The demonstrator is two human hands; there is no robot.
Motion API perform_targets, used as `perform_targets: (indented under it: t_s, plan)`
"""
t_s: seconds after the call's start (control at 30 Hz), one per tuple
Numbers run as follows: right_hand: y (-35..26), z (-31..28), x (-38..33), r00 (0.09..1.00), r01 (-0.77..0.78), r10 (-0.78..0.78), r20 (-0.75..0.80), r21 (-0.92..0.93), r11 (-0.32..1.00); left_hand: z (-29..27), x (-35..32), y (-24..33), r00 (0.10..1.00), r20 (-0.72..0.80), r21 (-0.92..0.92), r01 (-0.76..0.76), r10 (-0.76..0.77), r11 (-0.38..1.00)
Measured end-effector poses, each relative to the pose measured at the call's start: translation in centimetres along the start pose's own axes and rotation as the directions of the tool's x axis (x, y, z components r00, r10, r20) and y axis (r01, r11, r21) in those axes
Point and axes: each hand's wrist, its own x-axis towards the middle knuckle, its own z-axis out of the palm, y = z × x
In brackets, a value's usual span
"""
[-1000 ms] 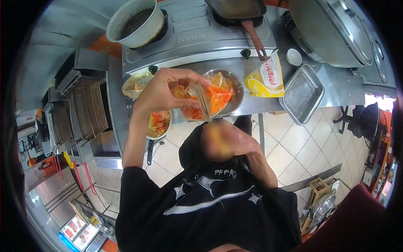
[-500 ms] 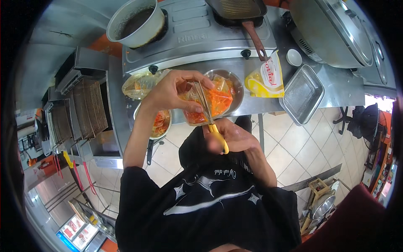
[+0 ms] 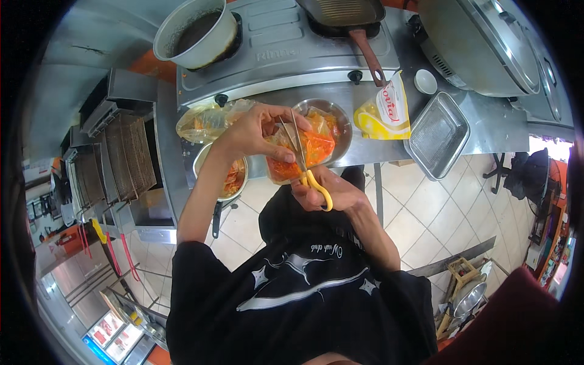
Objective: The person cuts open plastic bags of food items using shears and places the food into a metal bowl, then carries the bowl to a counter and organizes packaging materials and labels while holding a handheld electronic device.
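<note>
Steel surface (image 3: 486,128) along upper frame, carrying stove and prep ware; tiled floor below.
Two-burner stove (image 3: 286,42) at back edge: white pot (image 3: 194,30) with dark contents on left burner, grill pan (image 3: 347,12) on right, reddish handle pointing toward front edge, within reach.
Large domed lid or cooker (image 3: 480,42) at far right, apart from the work.
Empty rectangular steel tray (image 3: 439,135) near right edge, angled.
Yellow-and-white pouch (image 3: 384,112) lying just beside round steel bowl (image 3: 337,121), top apparently cut open.
Small white cup (image 3: 425,81) behind pouch.
Second bowl (image 3: 226,176) of orange-red pieces at front edge, left of centre; clear bag (image 3: 207,120) of similar contents behind it.
Clear plastic bag with orange-red sauce (image 3: 304,149) held up over round bowl, likely so spill lands inside.
Left hand (image 3: 258,131) pinching bag's upper corner, keeping film taut for the blades.
Right hand (image 3: 331,191) clenched through yellow handles of scissors (image 3: 304,164), blades pointing up across bag top, partly open.
</note>
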Motion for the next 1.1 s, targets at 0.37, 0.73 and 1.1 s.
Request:
perform_targets:
  t_s: [0.37,0.73,1.1]
  plan:
    - [1.2,-0.6,0.4,0.999,0.049,-0.049,-0.012,0.024,0.999,0.2,0.3,-1.7,0.998,-0.043,-0.019,0.039,-0.040,0.999]
    - [1.5,-0.8,0.8,0.983,0.010,-0.007,-0.181,0.013,1.000,0.6,0.4,-2.4,0.998,-0.059,0.011,0.017,-0.017,1.000]
    - [3.2,-1.4,0.8,0.992,0.089,-0.048,-0.120,0.360,0.929,0.1,1.5,-5.0,0.995,0.061,-0.109,0.085,-0.079,0.990]
